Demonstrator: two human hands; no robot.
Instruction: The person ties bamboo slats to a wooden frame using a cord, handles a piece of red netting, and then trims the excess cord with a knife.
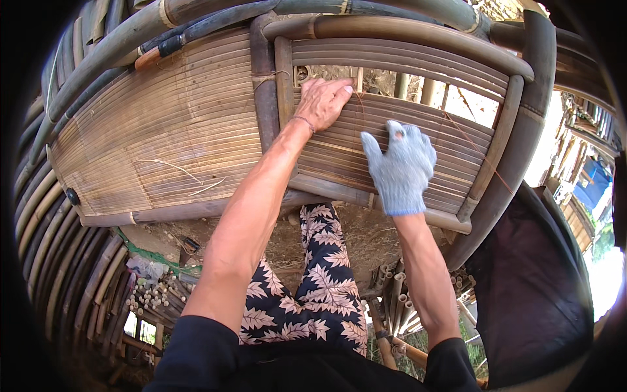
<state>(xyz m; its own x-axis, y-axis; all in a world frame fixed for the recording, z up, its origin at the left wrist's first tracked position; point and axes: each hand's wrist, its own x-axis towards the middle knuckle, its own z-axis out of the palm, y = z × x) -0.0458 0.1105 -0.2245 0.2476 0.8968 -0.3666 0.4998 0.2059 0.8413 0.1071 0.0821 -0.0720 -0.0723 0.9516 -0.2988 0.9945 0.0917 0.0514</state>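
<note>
A bamboo bench panel (pixel 405 137) of thin dark slats fills a round-pole frame, with a gap between its upper and lower slats. My left hand (pixel 322 103), bare with a thin band at the wrist, is at the gap's left end. Its fingers bend over the edge of the topmost lower slat (pixel 385 104); the fingertips are partly hidden. My right hand (pixel 401 168) wears a pale blue-grey knit glove with a hole at one finger. It is over the lower slats, thumb apart, with nothing seen in it. A thin reddish-brown cord (pixel 480 153) crosses the slats diagonally.
A wider finished slat panel (pixel 163 137) adjoins on the left, with loose fibre strips on it. A brown wooden handle (pixel 149 60) lies by the back rail. Cut bamboo pieces (pixel 157 297) are piled below left. Dark cloth (pixel 535 287) hangs at right.
</note>
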